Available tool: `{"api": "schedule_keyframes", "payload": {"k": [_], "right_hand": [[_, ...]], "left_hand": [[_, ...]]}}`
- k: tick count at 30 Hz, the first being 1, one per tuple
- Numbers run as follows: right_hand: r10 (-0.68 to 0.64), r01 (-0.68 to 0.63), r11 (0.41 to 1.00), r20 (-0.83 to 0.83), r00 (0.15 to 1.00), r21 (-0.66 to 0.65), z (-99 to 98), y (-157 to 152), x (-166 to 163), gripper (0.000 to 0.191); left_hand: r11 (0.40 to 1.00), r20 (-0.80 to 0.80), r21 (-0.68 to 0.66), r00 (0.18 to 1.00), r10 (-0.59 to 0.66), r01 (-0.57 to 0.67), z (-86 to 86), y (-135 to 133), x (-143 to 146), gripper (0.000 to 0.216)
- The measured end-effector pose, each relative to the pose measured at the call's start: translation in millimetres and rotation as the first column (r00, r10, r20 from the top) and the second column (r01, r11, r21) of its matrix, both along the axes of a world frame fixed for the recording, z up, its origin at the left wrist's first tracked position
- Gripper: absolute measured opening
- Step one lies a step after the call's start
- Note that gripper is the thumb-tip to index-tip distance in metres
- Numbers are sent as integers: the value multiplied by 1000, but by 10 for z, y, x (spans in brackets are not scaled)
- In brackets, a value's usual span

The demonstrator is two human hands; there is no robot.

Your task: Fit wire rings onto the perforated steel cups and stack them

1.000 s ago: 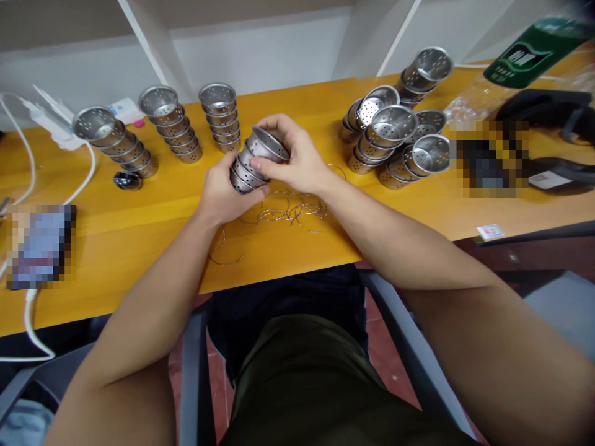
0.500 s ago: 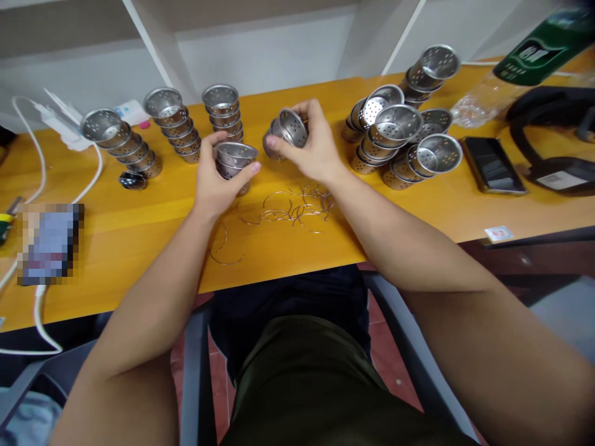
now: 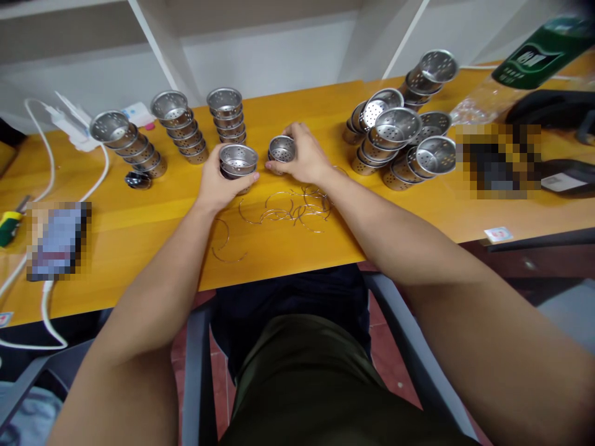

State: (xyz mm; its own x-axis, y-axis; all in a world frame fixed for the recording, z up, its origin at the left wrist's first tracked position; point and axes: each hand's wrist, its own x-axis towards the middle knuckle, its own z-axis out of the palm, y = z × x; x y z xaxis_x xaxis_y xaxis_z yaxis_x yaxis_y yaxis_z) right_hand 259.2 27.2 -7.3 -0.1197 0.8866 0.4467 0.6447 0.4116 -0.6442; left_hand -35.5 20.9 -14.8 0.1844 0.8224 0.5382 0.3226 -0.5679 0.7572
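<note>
My left hand (image 3: 222, 179) is wrapped round a short stack of perforated metal cups (image 3: 238, 160), its thumb along the near side. To the right, my right hand (image 3: 300, 155) grips another perforated metal cup (image 3: 281, 150) from its right side, thumb in front. This cup stands upright with its mouth facing up; whether another sits under it I cannot tell. Thin curved wires (image 3: 297, 210) lie in a loose tangle on the yellow table (image 3: 297, 248), just in front of both hands.
Tilted stacks of similar cups stand at the back left (image 3: 171, 118) and right (image 3: 395, 133). A plastic bottle (image 3: 525, 68) leans at far right. A phone (image 3: 58, 241) with a white cable lies left, near a green-yellow handled tool (image 3: 10, 226).
My right hand has turned its cup from tilted to upright and lowered it slightly. My left hand keeps its stack and has shifted a little downward.
</note>
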Motion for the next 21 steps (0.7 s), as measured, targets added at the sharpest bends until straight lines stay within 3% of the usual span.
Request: {"api": "schedule_keyframes", "payload": {"k": [7,14,19,21], "right_hand": [[8,-8,999,-13,1000,44,-26,21,-31,78],[99,-99,995,4,995,-13,87,-153,-116,71],[237,-239,971,77,968,15,118,-252,-111,99],[295,-303,950,93,951,79,214,-333,-96,101]], "left_hand": [[1000,27,-21,1000,-9,10,18,-9,39,80],[999,99,35,995,-4,1,79,-31,50,85],[994,32,104,999,-26,22,40,43,8,97],[993,9,110,999,-54,52,-7,65,6,109]]}}
